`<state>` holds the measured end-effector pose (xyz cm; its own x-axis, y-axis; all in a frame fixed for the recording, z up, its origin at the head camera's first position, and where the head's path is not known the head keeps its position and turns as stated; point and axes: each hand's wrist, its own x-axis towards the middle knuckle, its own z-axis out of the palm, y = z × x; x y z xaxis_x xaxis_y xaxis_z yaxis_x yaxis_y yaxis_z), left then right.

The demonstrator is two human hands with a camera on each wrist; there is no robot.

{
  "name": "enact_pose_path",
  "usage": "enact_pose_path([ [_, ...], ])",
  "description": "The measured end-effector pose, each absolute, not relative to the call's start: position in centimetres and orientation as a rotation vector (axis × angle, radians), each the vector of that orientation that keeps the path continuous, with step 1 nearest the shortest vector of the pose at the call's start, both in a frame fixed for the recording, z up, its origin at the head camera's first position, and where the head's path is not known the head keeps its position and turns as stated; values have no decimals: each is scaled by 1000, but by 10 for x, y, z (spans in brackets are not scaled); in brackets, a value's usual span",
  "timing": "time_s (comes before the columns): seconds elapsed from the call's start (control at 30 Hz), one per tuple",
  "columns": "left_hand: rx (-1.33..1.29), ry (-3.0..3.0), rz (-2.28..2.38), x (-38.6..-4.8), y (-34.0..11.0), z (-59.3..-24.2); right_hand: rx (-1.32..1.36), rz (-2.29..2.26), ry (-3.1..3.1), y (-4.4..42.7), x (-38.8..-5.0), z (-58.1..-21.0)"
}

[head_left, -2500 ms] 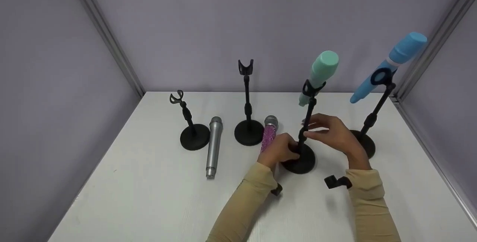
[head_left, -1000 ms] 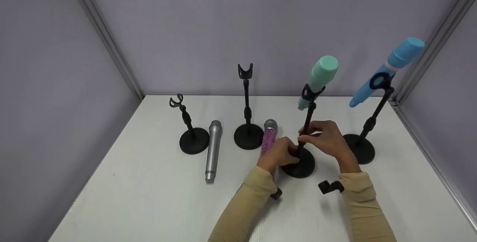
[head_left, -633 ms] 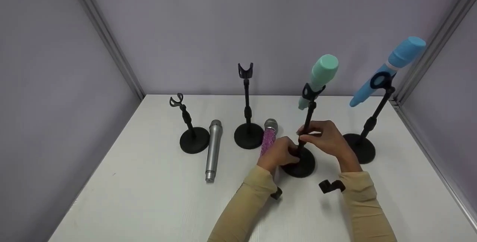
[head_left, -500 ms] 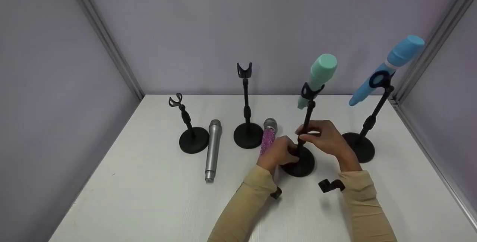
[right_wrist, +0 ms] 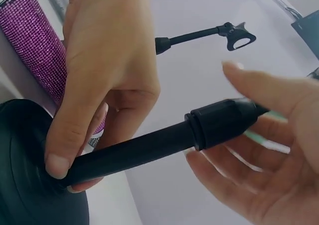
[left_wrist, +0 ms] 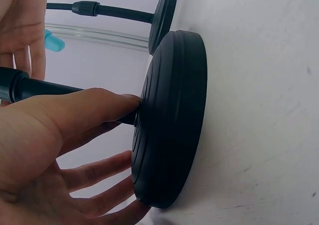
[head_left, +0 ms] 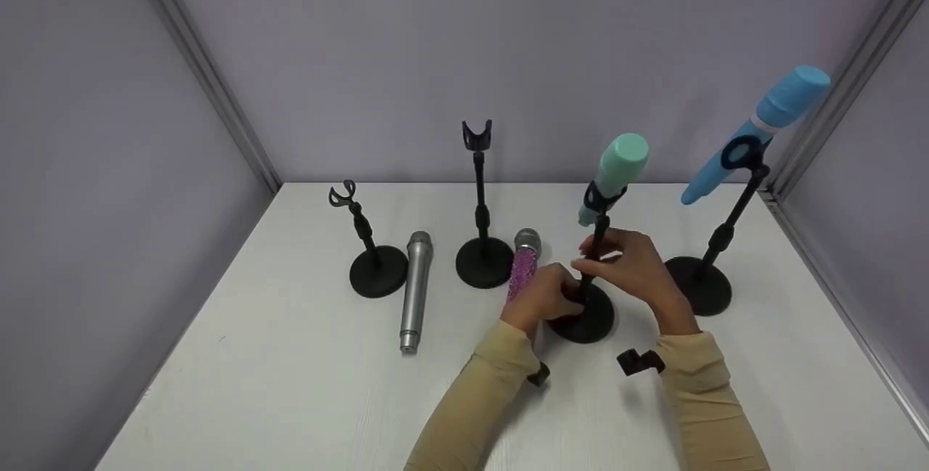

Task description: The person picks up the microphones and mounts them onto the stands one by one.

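A black stand, its round base [head_left: 596, 315] on the table, bears a mint-green microphone [head_left: 623, 160] tilted in its clip. My left hand [head_left: 544, 297] pinches the foot of the pole where it meets the base; in the left wrist view the thumb of that hand [left_wrist: 60, 130] lies along the pole. Around the pole's middle is my right hand [head_left: 635, 268]. The right wrist view has the thumb of the right hand [right_wrist: 274, 135] raised off the pole's black collar [right_wrist: 219, 124], with the fingers behind it, loosely bent. Partly under my left forearm lies a pink glittery microphone [head_left: 523, 268].
To the right, a second stand [head_left: 700, 286] holds a blue microphone [head_left: 787, 101]. Two stands with unfilled clips, a tall one [head_left: 485, 262] and a short one [head_left: 379, 271], are at the centre and left. A silver microphone [head_left: 416, 293] lies between them. Grey panels [head_left: 464, 43] enclose the table.
The mint-green microphone and its clip have come down, and the pole looks shorter. My right hand has shifted slightly left and its thumb has lifted off the pole. The left hand stays at the base.
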<state>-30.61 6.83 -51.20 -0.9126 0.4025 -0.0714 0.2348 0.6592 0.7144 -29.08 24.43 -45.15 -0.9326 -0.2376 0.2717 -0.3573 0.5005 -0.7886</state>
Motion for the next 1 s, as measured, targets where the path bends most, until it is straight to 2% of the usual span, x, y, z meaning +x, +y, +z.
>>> enact_pose_path([
  [0.17, 537, 2670, 1075, -308, 68, -510, 469, 1331, -2618, 246, -291, -449],
  [1.0, 572, 2683, 1088, -309, 68, -517, 671, 1561, -2602, 253, -292, -452],
])
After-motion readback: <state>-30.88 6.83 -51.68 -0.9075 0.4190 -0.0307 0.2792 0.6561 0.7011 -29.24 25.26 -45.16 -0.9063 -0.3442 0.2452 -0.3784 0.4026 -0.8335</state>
